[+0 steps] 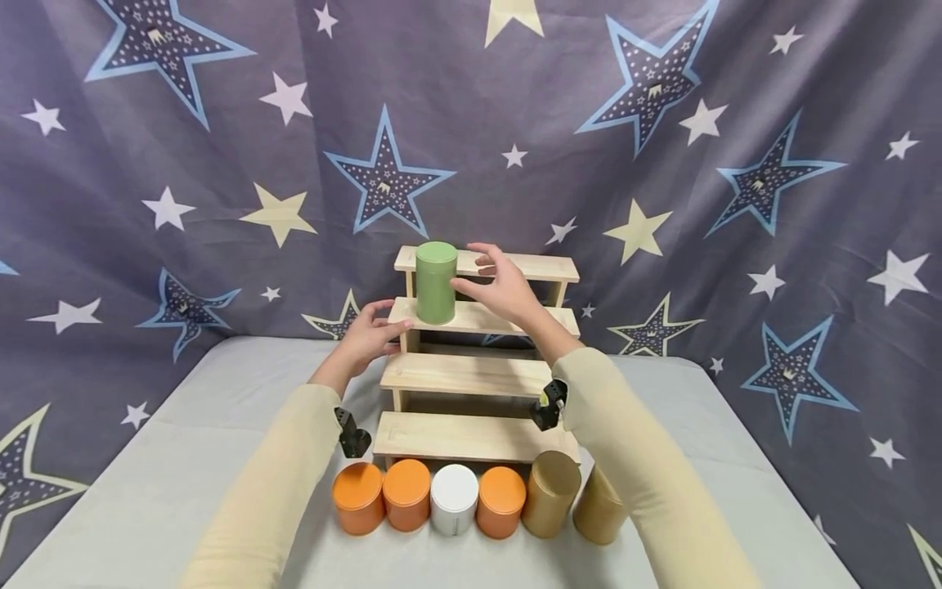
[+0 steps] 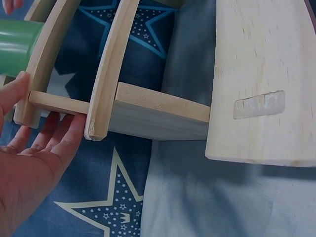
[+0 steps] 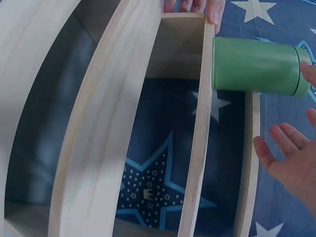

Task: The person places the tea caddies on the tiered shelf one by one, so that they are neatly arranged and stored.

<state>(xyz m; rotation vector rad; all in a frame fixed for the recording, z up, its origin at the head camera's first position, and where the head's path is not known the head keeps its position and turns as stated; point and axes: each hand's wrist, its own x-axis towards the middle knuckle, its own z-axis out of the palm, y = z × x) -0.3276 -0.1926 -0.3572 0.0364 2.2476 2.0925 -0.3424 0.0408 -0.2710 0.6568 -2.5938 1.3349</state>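
Observation:
A green lidded canister (image 1: 436, 286) stands upright near the left end of the second step from the top of a wooden tiered display stand (image 1: 478, 372). My left hand (image 1: 365, 337) holds the left end of that step, thumb against the board and fingers lower by the side support (image 2: 59, 102). To the canister's right is my right hand (image 1: 504, 286), fingers spread and not wrapped around it. In the right wrist view, the thumb (image 3: 308, 73) is at the canister's lid end, while the other fingers (image 3: 265, 150) are apart from it.
In front of the stand, a row of canisters sits on the grey-white tabletop (image 1: 184, 458): several orange ones (image 1: 357, 495), a white one (image 1: 453, 497) and two gold ones (image 1: 550, 495). A star-patterned curtain (image 1: 471, 98) hangs close behind the stand.

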